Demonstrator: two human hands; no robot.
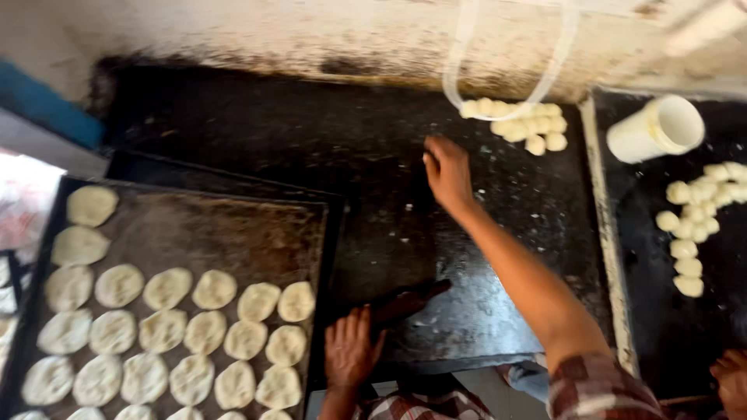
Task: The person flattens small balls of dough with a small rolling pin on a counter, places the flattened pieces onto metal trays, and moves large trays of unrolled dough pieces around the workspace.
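My right hand (pixel 447 175) is stretched out over the dark floured worktop (pixel 311 140), fingers loosely apart and holding nothing. It is a short way below and left of a small heap of dough balls (pixel 523 124). My left hand (pixel 352 350) lies palm down at the near edge of the worktop. Its fingertips touch the near end of a dark wooden rolling pin (pixel 412 299), which lies at a slant on the worktop. To the left, a black baking tray (pixel 233 225) carries several flattened dough discs (pixel 167 330) in rows.
A white cup (pixel 655 128) lies on its side on a second dark surface at the right, above a curved row of dough balls (pixel 691 225). Another person's hand (pixel 731 377) shows at the bottom right corner. A stained wall (pixel 311 31) runs behind the worktop.
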